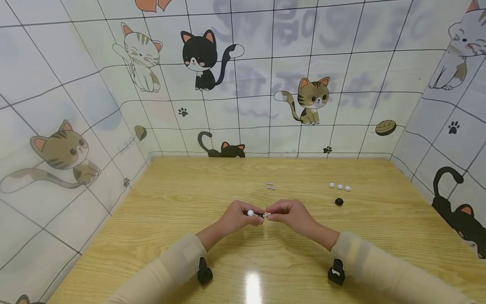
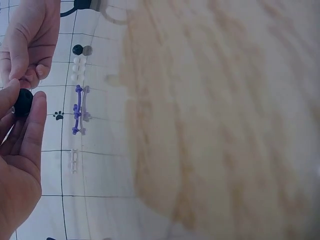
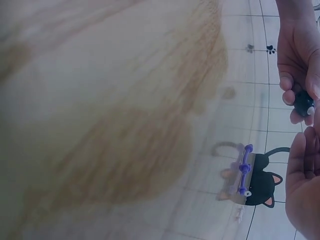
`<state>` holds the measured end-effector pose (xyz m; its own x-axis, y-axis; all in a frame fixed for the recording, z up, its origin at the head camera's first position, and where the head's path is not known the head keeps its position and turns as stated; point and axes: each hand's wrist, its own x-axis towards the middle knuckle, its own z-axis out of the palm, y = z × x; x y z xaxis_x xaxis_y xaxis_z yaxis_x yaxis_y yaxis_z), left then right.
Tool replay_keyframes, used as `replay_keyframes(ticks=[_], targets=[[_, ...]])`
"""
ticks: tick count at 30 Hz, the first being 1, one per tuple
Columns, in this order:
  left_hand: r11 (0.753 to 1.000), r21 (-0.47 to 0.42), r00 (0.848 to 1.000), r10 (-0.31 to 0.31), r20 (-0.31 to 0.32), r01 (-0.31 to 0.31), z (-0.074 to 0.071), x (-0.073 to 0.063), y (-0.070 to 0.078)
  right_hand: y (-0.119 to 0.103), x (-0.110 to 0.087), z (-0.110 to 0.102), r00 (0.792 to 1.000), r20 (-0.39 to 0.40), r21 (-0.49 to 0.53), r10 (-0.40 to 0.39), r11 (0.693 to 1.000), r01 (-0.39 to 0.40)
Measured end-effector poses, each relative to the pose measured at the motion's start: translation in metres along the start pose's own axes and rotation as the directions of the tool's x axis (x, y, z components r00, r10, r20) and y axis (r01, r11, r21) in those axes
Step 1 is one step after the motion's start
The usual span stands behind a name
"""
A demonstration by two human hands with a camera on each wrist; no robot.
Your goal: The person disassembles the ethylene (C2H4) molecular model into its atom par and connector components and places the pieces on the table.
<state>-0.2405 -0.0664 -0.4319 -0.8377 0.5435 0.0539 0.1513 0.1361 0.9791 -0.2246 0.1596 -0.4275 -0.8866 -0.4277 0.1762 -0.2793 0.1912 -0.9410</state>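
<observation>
My left hand grips a black ball between thumb and fingers. In the head view a white ball sticks out on the left side of it, by the fingers. My right hand meets the left one fingertip to fingertip and pinches a short pale connector rod against the black ball. From the right wrist view, a small white tip shows at the black ball's side; the fingers hide how far the rod sits in it.
On the wooden table, several white balls lie in a row at the right, with a loose black ball nearer me. Purple connector rods and small whitish rods lie beyond the hands. Cat-print walls enclose the table.
</observation>
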Motion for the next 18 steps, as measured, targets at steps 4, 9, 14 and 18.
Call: replay_keyframes(ticks=[4,9,14,18], targets=[[1.0,0.027,1.0,0.006,0.001,-0.007,-0.0002,-0.0008,0.0008,-0.0004,0.0006,0.0016,1.0,-0.007,-0.011,0.004,1.0,-0.004],[0.999,0.052,1.0,0.009,-0.003,-0.009,-0.0003,-0.0015,0.0032,-0.0007,0.0012,0.0024,1.0,-0.013,-0.031,-0.003,1.0,0.003],[0.996,0.087,1.0,0.0,-0.011,0.001,0.0004,-0.0014,0.0041,-0.0024,0.0005,0.0036,1.0,-0.028,-0.061,-0.007,0.998,0.005],[0.995,0.099,1.0,-0.006,-0.016,0.008,0.0013,-0.0011,0.005,-0.0097,-0.0025,0.0041,0.999,-0.045,-0.11,-0.022,0.994,0.017]])
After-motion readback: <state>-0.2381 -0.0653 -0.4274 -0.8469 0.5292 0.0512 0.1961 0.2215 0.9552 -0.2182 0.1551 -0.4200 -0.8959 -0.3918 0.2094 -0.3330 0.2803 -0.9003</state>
